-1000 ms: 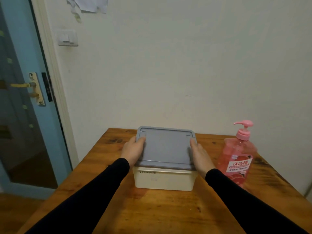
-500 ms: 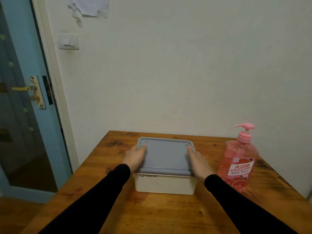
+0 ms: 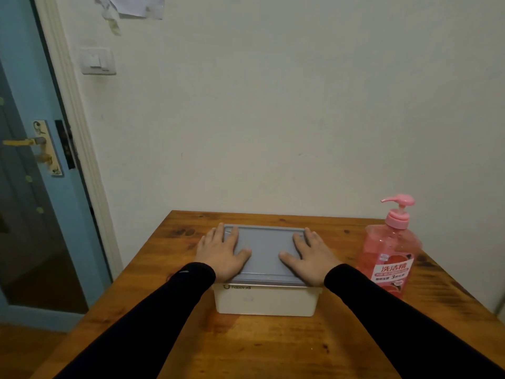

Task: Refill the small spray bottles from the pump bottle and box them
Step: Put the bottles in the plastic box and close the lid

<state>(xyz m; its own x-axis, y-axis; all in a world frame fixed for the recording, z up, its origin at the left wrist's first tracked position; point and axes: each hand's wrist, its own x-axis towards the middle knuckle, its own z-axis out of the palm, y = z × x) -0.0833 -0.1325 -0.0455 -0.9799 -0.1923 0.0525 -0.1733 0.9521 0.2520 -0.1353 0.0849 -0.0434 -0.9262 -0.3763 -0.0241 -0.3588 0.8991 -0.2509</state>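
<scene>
A white plastic box stands in the middle of the wooden table with a grey lid on top. My left hand lies flat on the lid's left side, fingers straight and spread. My right hand lies flat on the lid's right side in the same way. A pink pump bottle with a pink pump head stands upright to the right of the box, apart from my right hand. No small spray bottles are in view.
The table's far edge meets a pale wall. A blue door with a brass handle stands at the left beside the table. The table's right edge lies just beyond the pump bottle.
Both hands moved from gripping the lid's side edges to lying flat on top of it. The lid now sits level on the box. The view tilted downward slightly.
</scene>
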